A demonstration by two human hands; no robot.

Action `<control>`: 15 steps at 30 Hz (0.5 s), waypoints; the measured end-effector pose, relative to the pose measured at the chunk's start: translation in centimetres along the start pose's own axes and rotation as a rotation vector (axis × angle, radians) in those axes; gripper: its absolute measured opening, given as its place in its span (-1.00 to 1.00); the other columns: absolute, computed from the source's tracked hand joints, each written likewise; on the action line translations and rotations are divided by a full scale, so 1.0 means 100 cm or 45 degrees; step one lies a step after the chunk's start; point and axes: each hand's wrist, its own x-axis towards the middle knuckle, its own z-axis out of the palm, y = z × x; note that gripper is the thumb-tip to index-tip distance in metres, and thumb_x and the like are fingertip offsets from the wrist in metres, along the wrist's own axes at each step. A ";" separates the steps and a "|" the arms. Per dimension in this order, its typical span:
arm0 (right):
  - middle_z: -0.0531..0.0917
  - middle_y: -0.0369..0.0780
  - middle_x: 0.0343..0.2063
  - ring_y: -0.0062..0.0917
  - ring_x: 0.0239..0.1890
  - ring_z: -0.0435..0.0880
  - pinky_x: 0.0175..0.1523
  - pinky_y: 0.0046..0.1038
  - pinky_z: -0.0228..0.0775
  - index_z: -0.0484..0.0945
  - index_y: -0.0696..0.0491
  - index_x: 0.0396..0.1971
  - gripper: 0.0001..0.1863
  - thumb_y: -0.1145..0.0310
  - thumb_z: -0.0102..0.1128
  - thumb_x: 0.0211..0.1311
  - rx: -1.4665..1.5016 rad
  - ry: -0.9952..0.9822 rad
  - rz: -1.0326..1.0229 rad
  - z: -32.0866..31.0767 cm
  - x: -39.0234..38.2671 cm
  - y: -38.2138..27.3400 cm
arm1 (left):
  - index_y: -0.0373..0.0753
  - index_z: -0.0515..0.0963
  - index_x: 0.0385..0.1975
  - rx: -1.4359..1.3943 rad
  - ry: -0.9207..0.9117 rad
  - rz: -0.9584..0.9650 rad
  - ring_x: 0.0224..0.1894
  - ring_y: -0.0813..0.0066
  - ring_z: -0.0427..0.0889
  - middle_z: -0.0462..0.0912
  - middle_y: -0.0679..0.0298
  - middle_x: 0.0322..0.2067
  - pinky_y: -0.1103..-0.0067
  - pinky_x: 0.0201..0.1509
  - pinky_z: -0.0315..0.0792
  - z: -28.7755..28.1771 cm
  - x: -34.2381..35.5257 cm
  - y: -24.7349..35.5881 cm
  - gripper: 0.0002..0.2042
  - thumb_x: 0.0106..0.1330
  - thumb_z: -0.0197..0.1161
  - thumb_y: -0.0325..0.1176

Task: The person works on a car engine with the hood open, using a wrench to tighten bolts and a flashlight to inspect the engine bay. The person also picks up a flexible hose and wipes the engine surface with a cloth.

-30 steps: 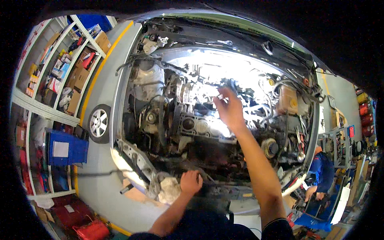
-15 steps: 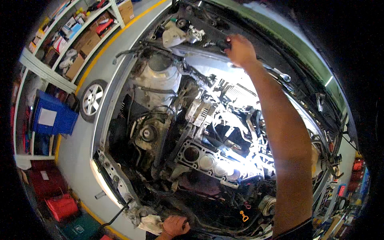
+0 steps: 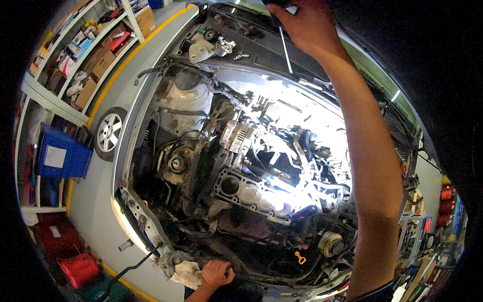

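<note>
My right hand [image 3: 307,25] is raised at the far side of the engine bay, above the cowl. Its fingers are closed round a tool with a long thin metal shaft [image 3: 286,50], which points down toward the cowl; its grip is mostly hidden. At the front edge of the car rests my left hand [image 3: 217,273], fingers curled in, beside a pale crumpled rag [image 3: 186,272]. Whether it grips anything is hidden. Between my hands lies the opened engine block [image 3: 249,194], its round cylinder bores exposed. A bright light washes out the parts behind it.
A bracket with a pulley [image 3: 202,50] and a small metal piece [image 3: 241,56] lie on the far cowl. An orange ring-handled dipstick [image 3: 300,257] stands near the front. Left of the car are a wheel [image 3: 110,132], a blue bin [image 3: 63,153], loaded shelves and a red bag [image 3: 79,270].
My right hand has moved up and farther away, and the tool's long shaft now shows below it. My left hand stays by the rag. The view has shifted slightly.
</note>
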 end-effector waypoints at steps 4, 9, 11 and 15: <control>0.76 -0.12 -0.16 -0.32 -0.10 0.77 0.07 -0.33 0.60 0.64 0.08 0.06 -0.57 0.37 0.51 0.18 -0.292 0.137 0.067 -0.082 -0.063 -0.049 | -0.20 0.66 -0.26 -0.028 0.136 0.044 -0.39 0.15 0.68 0.69 0.16 -0.42 0.27 -0.26 0.57 -0.004 0.001 0.006 -0.77 0.19 0.38 -0.21; 0.69 -0.17 -0.37 -0.43 -0.30 0.67 -0.15 -0.28 0.55 0.69 0.12 -0.04 -0.61 0.44 0.45 0.06 -0.473 -0.353 0.659 -0.183 -0.254 -0.062 | -0.21 0.66 -0.24 -0.088 -0.005 -0.034 -0.38 0.13 0.68 0.68 0.14 -0.40 0.25 -0.23 0.57 -0.002 0.007 0.008 -0.81 0.20 0.39 -0.31; 0.71 -0.15 -0.34 -0.36 -0.23 0.72 -0.07 -0.27 0.57 0.69 0.17 -0.09 -0.63 0.43 0.40 0.05 -0.332 -0.342 0.979 -0.192 -0.356 -0.038 | -0.24 0.66 -0.21 -0.187 -0.082 -0.164 -0.35 0.10 0.67 0.68 0.13 -0.39 0.22 -0.15 0.55 -0.009 0.026 0.021 -0.82 0.24 0.39 -0.34; 0.74 -0.17 -0.33 -0.48 -0.24 0.72 -0.14 -0.39 0.57 0.68 0.25 -0.01 -0.60 0.42 0.36 0.14 -0.049 -0.180 1.294 -0.174 -0.470 0.020 | -0.29 0.62 -0.10 -0.181 0.038 -0.263 -0.27 0.08 0.64 0.65 0.09 -0.33 0.21 -0.11 0.50 -0.006 0.103 0.034 -0.76 0.31 0.36 -0.33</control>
